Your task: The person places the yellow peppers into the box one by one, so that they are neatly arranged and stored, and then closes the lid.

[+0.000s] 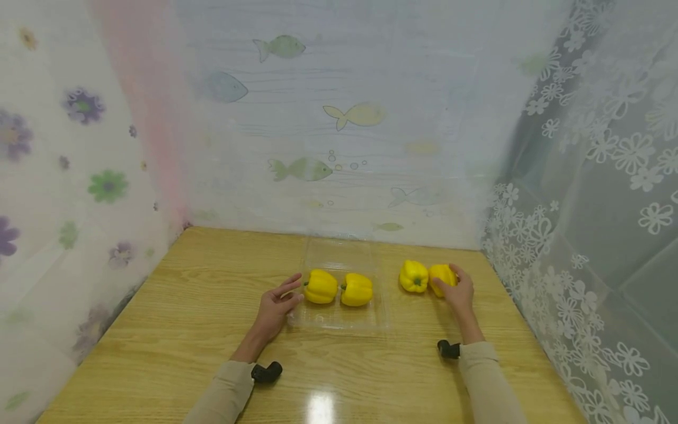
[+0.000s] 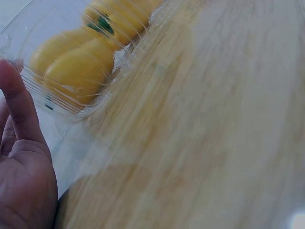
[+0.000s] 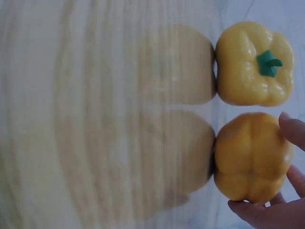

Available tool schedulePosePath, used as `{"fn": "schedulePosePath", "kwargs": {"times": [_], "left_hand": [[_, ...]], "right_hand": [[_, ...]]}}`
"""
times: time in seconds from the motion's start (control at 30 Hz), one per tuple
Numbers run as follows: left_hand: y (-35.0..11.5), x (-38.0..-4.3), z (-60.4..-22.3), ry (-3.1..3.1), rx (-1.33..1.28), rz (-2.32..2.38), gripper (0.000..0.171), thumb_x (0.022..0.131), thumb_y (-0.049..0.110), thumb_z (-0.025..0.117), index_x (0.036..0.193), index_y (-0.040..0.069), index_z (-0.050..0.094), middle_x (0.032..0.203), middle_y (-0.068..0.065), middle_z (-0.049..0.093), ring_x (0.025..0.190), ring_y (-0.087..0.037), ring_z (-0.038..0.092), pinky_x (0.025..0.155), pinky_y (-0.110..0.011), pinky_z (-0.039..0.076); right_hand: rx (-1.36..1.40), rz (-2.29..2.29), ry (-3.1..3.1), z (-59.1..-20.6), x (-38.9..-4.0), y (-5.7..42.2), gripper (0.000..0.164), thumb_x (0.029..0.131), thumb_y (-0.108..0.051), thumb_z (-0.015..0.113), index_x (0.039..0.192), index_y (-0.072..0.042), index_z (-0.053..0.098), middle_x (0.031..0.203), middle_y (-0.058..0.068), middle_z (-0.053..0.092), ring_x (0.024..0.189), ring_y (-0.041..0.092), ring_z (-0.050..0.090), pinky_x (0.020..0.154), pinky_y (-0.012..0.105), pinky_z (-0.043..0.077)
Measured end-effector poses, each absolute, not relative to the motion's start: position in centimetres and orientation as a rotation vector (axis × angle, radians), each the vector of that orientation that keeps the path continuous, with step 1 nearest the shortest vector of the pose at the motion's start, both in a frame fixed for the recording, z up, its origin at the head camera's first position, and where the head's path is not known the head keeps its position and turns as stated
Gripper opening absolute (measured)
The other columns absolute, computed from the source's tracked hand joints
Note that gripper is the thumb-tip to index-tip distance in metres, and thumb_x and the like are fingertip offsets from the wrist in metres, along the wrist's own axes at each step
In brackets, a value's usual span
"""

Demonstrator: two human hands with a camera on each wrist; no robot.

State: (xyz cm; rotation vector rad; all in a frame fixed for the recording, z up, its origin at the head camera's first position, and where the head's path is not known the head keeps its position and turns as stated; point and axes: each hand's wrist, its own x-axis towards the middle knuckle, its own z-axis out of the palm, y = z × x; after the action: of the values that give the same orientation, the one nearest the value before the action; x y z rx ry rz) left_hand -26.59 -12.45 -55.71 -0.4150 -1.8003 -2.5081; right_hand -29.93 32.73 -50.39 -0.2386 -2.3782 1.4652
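Right hand [image 1: 459, 292] cups far-right pepper [image 1: 442, 277]; left hand [image 1: 275, 306], fingers spread, steadies clear tray [image 1: 339, 321] (flimsy, could skid if nudged).

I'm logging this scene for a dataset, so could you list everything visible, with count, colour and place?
Peppers in container: two, yellow with green stems, side by side in the clear container.
Peppers on table: two, yellow, side by side to the right of the container; the right-hand one is under the right hand.
Container: one, clear plastic, open, middle of the table toward the back.
Table: one, light wood grain.
Curtains: pale sheets with fish, flower and lace prints, on three sides of the table.
Wrist cameras: two, black, one at each wrist.
Sleeves: two, beige.
Left hand: fingers straight, at the container's left edge.
Right hand: fingers curled round the rightmost pepper.
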Motion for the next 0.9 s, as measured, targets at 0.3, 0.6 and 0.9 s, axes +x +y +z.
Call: {"fn": "schedulePosePath", "kwargs": {"times": [0.3,0.6,0.9], "left_hand": [[-12.6,-26.6,-55.9,-1.824,-0.447,-2.487,0.047,0.095,-0.001,0.068,0.137,-0.017,0.053,0.159,-0.02,0.04,0.077,-0.004,0.056,0.057,-0.015,0.044],[-12.4,-26.6,-55.8,-1.779,-0.438,-2.533,0.048,0.095,-0.003,0.068,0.137,-0.018,0.051,0.16,-0.023,0.037,0.077,-0.004,0.056,0.056,-0.015,0.044],[-12.4,-26.6,-55.8,-1.822,-0.42,-2.49,0.046,0.095,-0.001,0.068,0.137,-0.015,0.054,0.159,-0.019,0.04,0.079,-0.004,0.057,0.057,-0.015,0.044]], "right_hand": [[-0.343,1.482,-2.431,-50.7,-29.7,33.0,0.072,0.097,-0.017,0.071,0.153,0.006,0.032,0.156,0.031,0.032,0.143,0.045,0.032,0.118,0.056,0.03],[-0.346,1.551,-2.534,-50.4,-29.3,33.7,0.074,0.102,-0.022,0.064,0.16,-0.002,0.023,0.164,0.028,0.019,0.15,0.046,0.02,0.12,0.06,0.024],[-0.236,1.559,-2.589,-50.2,-29.0,33.7,0.072,0.108,-0.017,0.051,0.163,-0.003,0.008,0.167,0.028,0.012,0.151,0.047,0.017,0.122,0.06,0.018]]}}
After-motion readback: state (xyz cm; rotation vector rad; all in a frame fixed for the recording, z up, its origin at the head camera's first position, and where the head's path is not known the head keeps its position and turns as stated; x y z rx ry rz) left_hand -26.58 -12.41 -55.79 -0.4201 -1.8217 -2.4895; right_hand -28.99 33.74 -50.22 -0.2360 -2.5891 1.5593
